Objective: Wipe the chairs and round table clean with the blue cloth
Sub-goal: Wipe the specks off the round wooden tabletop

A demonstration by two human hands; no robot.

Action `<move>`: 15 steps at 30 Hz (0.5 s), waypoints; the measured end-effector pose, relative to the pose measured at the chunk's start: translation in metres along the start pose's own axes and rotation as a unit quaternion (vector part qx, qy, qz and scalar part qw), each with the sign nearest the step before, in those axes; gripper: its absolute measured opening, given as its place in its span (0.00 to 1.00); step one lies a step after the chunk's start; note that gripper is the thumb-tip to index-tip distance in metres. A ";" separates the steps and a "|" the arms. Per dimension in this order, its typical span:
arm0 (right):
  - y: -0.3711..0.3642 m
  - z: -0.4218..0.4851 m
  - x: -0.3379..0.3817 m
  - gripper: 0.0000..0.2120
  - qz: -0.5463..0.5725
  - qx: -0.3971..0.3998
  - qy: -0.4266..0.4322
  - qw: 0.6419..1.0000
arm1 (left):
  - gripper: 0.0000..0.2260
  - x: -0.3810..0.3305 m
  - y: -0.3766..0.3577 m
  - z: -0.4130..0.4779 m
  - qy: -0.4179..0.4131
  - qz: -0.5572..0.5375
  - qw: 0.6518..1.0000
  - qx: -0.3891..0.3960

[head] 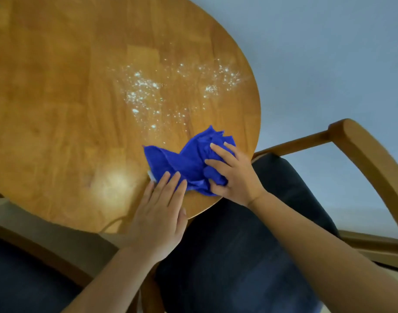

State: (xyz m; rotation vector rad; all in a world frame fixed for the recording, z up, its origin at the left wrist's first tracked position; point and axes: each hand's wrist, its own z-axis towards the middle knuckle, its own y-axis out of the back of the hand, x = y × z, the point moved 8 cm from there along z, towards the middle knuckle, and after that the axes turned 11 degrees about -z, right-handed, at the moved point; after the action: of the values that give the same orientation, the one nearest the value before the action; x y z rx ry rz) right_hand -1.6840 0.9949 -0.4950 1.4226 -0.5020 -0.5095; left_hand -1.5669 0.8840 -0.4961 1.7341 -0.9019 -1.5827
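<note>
Right hand (235, 175) clenches bunched blue cloth (184, 163) at table (58, 109) near edge; left hand (162, 213) flat, apparently pinning its corner. White powder (148, 93) lies farther in, toward the center.

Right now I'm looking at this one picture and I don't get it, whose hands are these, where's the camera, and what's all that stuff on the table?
There is no machine here: these are a person's two bare hands. The single picture comes from a camera worn on the person's head, looking forward and down. The round wooden table carries a scatter of white powder or crumbs. A crumpled blue cloth lies near the table's near edge. The right hand bunches it in its grip, while the left hand rests flat with its fingertips on the cloth's edge. A wooden chair with a dark seat stands below, under the arms.
</note>
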 end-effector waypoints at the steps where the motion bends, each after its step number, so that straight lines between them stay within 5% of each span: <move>1: 0.003 0.001 -0.016 0.19 -0.011 -0.011 -0.025 1.000 | 0.24 -0.006 -0.003 0.008 0.000 0.002 1.000 0.001; 15: -0.007 0.045 -0.176 0.22 0.048 -0.026 -0.357 0.933 | 0.24 -0.025 -0.040 0.057 0.013 -0.017 1.000 0.007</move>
State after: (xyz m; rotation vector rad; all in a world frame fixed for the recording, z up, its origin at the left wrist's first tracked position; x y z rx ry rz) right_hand -1.8513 1.0656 -0.5027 1.1247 -1.1231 -0.9590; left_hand -1.6220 0.9271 -0.5195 1.7846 -0.8766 -1.5755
